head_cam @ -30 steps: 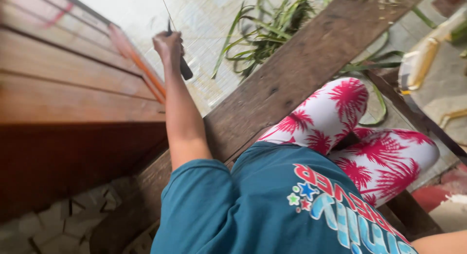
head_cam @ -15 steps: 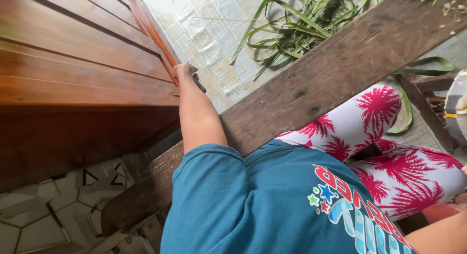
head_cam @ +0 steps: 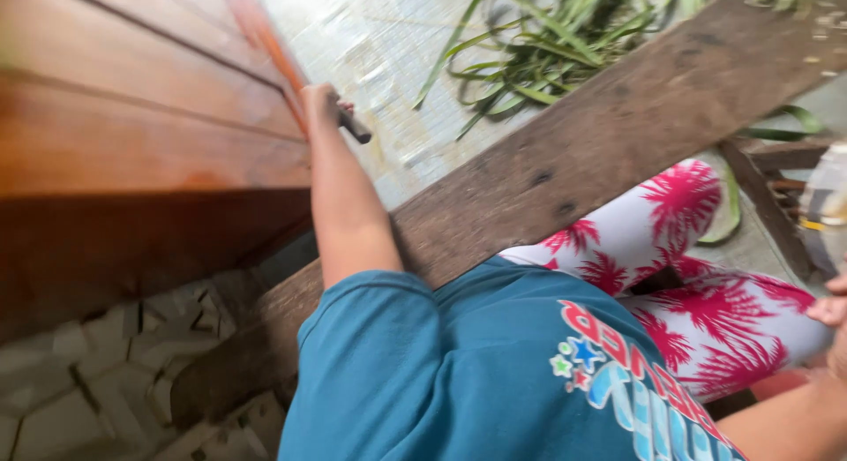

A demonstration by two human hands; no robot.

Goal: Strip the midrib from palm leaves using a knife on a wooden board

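My left hand (head_cam: 319, 104) is stretched out over the pale tiled floor, close to the foot of a reddish wooden wall (head_cam: 132, 117). It is closed around a dark handle (head_cam: 355, 127) that sticks out below the fist; whatever is on the handle's other end is hidden by the hand. My right hand (head_cam: 832, 313) shows only as a few fingers at the right edge, near my knee in white and pink patterned leggings (head_cam: 697, 276). Whether it holds anything is not visible.
A worn dark wooden plank (head_cam: 582, 152) runs diagonally under my legs. Long green leaves (head_cam: 547, 46) lie heaped on the floor beyond it. A whitish object (head_cam: 825, 201) with a yellow band sits blurred at the right edge. Patterned grey tiles (head_cam: 97, 373) fill the lower left.
My left hand has lifted a little and stays closed on the dark handle. The view has shifted and blurred. Fingers of my right hand have come in at the right edge.
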